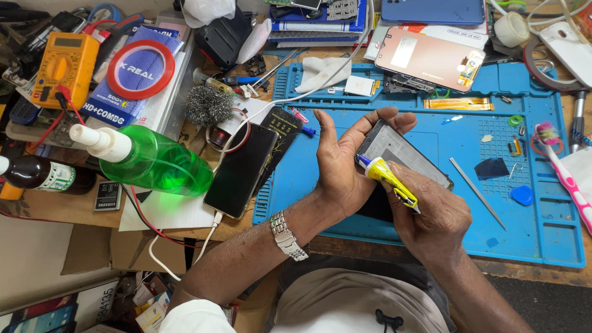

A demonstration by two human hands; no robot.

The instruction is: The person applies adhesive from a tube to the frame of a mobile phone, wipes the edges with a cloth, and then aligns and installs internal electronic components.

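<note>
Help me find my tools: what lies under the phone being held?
Under the phone panel in the left hand lies the blue work mat. Whatever sits directly beneath is covered by the phone and both hands.

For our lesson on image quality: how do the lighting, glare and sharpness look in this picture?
Head view: even, soft light with faint shadows; the left hand and right hand are sharp, as is the yellow glue tube; mild glare on the green spray bottle; the bench edges bow slightly from wide-angle distortion.
</note>
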